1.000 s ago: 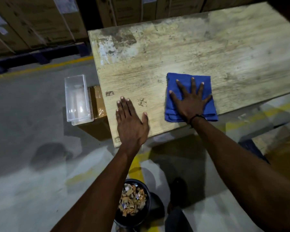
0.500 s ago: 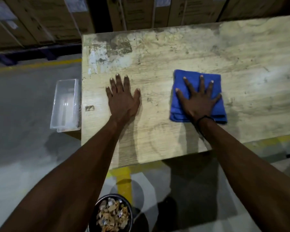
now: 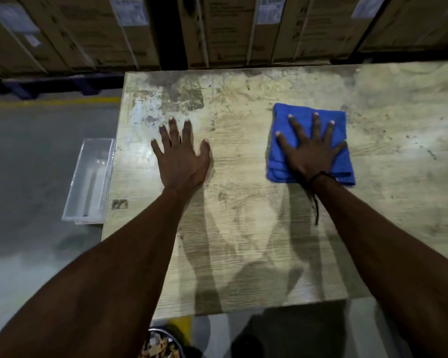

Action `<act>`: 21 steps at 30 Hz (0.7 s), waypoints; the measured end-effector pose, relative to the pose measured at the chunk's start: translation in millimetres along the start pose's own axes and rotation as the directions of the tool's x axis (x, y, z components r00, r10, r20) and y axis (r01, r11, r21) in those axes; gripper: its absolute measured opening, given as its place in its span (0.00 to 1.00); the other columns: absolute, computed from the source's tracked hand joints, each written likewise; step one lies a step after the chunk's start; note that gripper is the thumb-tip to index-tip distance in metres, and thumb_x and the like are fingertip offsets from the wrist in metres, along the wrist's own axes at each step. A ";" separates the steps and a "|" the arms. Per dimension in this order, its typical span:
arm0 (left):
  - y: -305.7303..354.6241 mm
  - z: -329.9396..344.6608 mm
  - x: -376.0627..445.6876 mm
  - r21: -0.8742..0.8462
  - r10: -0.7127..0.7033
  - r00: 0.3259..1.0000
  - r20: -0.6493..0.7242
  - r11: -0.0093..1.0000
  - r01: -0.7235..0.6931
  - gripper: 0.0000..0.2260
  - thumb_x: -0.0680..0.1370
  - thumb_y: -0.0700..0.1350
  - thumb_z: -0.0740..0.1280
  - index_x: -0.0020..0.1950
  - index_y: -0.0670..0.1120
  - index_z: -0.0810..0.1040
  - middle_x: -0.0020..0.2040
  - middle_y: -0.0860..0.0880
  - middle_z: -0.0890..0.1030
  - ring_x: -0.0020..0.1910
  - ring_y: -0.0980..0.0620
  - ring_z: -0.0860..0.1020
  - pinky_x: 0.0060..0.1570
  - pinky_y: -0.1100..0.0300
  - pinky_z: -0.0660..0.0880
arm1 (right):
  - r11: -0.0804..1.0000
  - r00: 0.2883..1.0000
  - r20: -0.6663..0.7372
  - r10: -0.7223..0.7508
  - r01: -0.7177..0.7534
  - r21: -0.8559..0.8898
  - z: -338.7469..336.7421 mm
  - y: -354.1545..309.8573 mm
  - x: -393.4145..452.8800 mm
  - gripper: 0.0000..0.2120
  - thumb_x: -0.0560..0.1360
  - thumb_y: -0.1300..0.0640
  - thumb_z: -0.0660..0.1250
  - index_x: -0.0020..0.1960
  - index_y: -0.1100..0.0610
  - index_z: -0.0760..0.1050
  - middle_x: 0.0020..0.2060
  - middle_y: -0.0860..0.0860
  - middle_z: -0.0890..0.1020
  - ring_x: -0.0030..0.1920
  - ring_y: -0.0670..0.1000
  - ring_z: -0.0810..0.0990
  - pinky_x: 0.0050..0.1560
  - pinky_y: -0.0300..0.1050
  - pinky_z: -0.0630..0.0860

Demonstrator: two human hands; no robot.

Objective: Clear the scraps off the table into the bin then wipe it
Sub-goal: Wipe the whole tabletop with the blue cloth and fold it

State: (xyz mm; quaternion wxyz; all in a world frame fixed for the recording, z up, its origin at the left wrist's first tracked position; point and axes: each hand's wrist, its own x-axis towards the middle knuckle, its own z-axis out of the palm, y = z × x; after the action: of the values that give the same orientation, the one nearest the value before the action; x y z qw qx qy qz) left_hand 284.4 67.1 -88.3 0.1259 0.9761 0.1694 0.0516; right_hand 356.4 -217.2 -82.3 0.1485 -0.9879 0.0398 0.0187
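Now | right hand (image 3: 311, 153) flat on blue cloth (image 3: 343, 161) | left hand (image 3: 183, 156) beside, apart

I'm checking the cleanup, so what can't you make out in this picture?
- Bin, head view: cut off by the bottom edge and the left arm; how full it is can't be told.
- Table under the blue cloth and under both hands, left hand, right hand: hidden.
- Clear tray: partly behind the table edge.
- Box labels: blurred.
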 end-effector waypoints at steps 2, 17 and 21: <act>0.2 -0.1 0.7 0.001 -0.004 1.000 0.007 1.000 0.004 0.33 0.85 0.64 0.48 0.87 0.50 0.52 0.87 0.43 0.49 0.85 0.39 0.47 0.81 0.35 0.45 | 0.998 0.998 0.016 -0.055 0.055 -0.006 12.9 -31.6 5.7 0.34 0.76 0.21 0.47 0.80 0.29 0.51 0.85 0.47 0.47 0.84 0.63 0.42 0.74 0.80 0.41; -1.0 4.0 -0.2 -0.006 0.004 1.000 -0.004 1.000 -0.004 0.33 0.85 0.65 0.47 0.87 0.51 0.51 0.87 0.43 0.48 0.86 0.40 0.46 0.81 0.34 0.46 | 0.997 0.997 0.036 -0.073 0.072 0.022 12.5 -51.0 34.4 0.34 0.77 0.23 0.50 0.81 0.30 0.53 0.85 0.48 0.46 0.84 0.62 0.40 0.74 0.80 0.40; -5.6 4.0 10.0 -0.008 0.021 1.000 0.019 1.000 -0.020 0.34 0.83 0.65 0.45 0.87 0.51 0.51 0.87 0.44 0.46 0.86 0.40 0.45 0.81 0.36 0.43 | 0.936 0.938 0.046 -0.345 0.347 -0.062 35.8 -96.7 -5.2 0.33 0.77 0.24 0.48 0.81 0.31 0.55 0.85 0.48 0.48 0.84 0.61 0.43 0.74 0.78 0.41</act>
State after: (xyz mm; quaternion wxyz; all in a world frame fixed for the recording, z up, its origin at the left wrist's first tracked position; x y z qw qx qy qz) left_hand 292.6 74.7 -93.1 0.1308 0.9778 0.1579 0.0441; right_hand 358.5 -114.1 -88.0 0.1160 -0.9836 -0.1377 0.0107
